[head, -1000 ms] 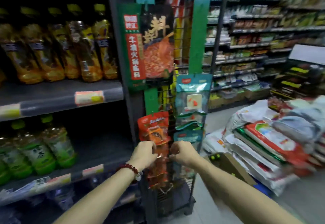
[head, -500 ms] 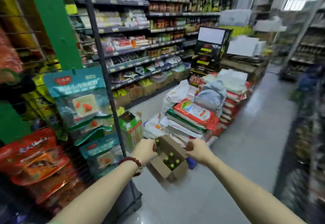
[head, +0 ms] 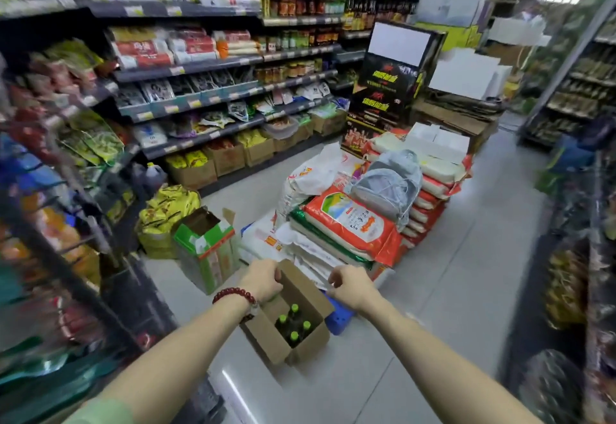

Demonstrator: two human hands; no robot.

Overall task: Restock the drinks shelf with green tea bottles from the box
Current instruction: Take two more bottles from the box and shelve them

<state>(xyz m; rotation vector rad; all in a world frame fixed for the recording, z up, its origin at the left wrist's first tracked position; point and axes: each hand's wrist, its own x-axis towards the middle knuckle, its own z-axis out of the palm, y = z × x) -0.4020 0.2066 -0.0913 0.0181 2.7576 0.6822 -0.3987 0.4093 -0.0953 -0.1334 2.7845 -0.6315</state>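
An open brown cardboard box (head: 266, 340) stands on the grey floor in front of me. Inside it several green tea bottles (head: 294, 323) stand upright, only their green caps and dark shoulders showing. My left hand (head: 261, 278), with a red bead bracelet on the wrist, hovers over the box's far left corner, fingers curled and holding nothing. My right hand (head: 350, 285) hangs just right of the box's far edge, fingers loosely curled and also holding nothing. The drinks shelf is out of view.
A stack of rice sacks (head: 353, 223) lies right behind the box. A green and white carton (head: 206, 250) stands open to the left. A blue crate (head: 338, 318) touches the box's right side. Blurred racks (head: 66, 223) crowd my left; shelves (head: 216, 67) line the aisle.
My view has swung right and down, away from the drinks shelf to the aisle floor. Both hands, still holding nothing, now hang over the box of bottles, which looks closer.
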